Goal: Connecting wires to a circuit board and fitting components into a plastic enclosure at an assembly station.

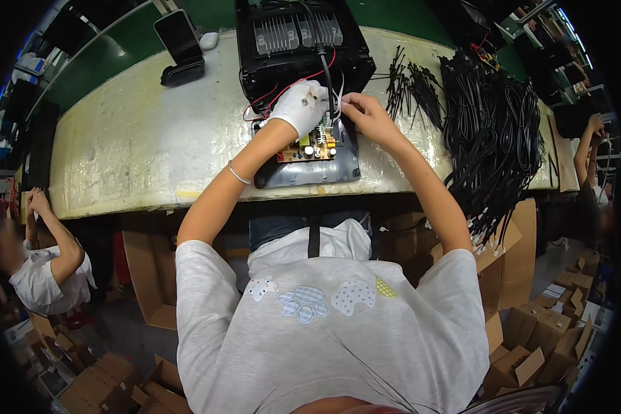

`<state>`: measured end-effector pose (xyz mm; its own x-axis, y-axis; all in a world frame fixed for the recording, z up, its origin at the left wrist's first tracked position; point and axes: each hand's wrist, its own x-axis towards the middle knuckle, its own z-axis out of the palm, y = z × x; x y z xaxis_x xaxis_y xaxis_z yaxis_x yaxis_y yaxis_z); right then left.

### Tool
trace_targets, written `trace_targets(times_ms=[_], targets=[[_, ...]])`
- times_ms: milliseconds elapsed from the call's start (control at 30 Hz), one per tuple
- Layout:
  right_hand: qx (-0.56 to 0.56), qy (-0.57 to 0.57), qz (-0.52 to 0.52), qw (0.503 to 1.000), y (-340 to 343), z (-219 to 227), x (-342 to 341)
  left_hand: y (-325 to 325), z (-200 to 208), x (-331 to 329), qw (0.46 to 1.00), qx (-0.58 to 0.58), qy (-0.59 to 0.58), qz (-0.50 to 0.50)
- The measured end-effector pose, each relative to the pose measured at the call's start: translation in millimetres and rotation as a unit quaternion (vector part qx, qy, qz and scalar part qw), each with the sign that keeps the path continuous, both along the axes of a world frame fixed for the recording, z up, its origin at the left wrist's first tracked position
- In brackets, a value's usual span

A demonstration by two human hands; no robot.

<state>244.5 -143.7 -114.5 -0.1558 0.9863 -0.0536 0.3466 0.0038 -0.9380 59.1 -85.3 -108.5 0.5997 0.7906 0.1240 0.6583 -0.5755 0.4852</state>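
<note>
A black appliance housing (250, 52) with ribbed metal heat sinks (277, 34) lies open on the bench. Its black panel (348, 162) extends toward me and carries a circuit board (293, 153). Over the board's far side is my left hand (300, 107), in a white glove, fingers bent closed beside a black cable (330, 86); what they grip is hidden. My right hand (371, 121), bare, pinches at a thin white wire (341, 86) just right of that cable. Red wires (255, 108) run from the housing behind my left hand.
A large bundle of black cords (486, 127) hangs over the bench's right front edge, with black cable ties (424, 93) beside it. A black folding stand (179, 48) and a small white case (208, 41) are far left. Cardboard boxes (517, 262) stand below; people work at both sides.
</note>
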Motion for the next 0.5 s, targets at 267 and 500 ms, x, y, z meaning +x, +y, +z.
trace_targets(times_ms=[267,500], targets=[[0.459,-0.368,0.008,0.809,-14.3,33.0,-5.0,-12.4,19.3,-20.8,0.998,0.021,-0.059,0.004],[0.525,-0.397,0.112,0.744,3.6,34.2,-7.2,-3.1,19.0,-30.2,0.984,-0.098,-0.149,0.008]])
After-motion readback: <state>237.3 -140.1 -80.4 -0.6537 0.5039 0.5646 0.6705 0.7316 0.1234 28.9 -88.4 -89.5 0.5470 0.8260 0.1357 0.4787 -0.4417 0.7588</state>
